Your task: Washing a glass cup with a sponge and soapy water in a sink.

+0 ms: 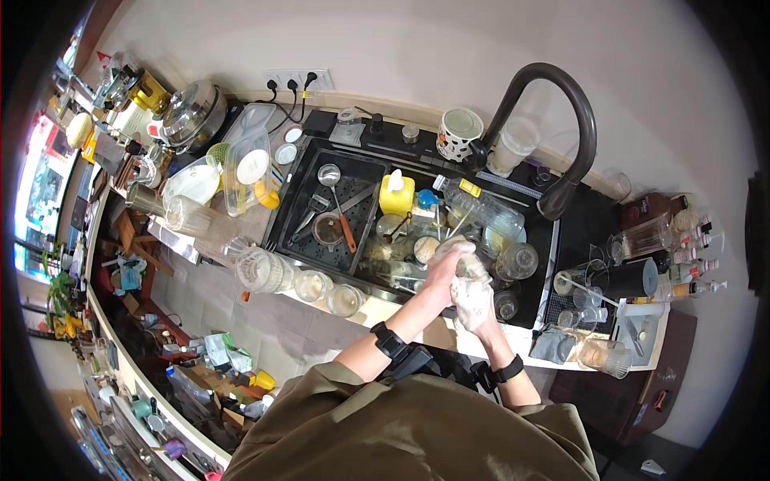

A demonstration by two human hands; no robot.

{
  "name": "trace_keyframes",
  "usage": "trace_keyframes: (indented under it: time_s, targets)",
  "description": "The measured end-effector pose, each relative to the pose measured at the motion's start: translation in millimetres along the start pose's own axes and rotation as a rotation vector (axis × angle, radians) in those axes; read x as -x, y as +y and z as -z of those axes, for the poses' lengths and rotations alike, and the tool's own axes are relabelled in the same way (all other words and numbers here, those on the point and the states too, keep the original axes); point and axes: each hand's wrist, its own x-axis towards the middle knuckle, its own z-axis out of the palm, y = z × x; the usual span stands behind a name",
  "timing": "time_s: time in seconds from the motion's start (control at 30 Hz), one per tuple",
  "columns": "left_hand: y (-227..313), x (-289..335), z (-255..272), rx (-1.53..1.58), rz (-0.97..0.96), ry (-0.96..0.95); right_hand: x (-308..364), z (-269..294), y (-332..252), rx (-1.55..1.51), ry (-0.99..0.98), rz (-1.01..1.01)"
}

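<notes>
Glass (475,268), small and clear as far as foam and fingers let it show, is held over the near side of the sink (548,272), between the two hands. Left grip (451,266): closed around it from the left, fingers lathered. Right grip (473,301): closed against it from the near right, coated in thick white suds. Both wrists carry black bands. Below and beyond the hands, the basin is crowded: clear bottle (481,207) lying slantwise, jar (517,262) to the right, further glassware too jumbled to separate. Yellow dispenser (396,195) with white pump stands to the left of the bottle. Left of the basin, black tray (301,247) carries ladle (329,175), an orange-handled utensil (346,232) and a small bowl (327,230). Along the near edge of the surface stand three glass vessels, the ribbed one (263,270) leftmost. Behind the sink: spotted mug (459,135), translucent pitcher (513,146), dark faucet (588,136) arching over the right side. Right of the sink: grey cloth (553,345) beside a ribbed tumbler (605,357) lying on its side. Far left: clear tub (237,172), then a lidded steel pot (192,114).
</notes>
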Motion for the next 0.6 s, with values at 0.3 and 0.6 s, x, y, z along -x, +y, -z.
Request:
trace_keyframes:
  time_s: [0.3, 0.6]
  targets:
    - [41.5, 34.1, -28.1, 0.089, 0.116, 0.354, 6.2, 30.9, -28.7, -1.387, 0.163, -0.839]
    - [1.3, 37.1, -34.5, -0.521, -1.184, 0.212, -19.0, -20.5, -27.9, -1.214, 0.916, -0.864]
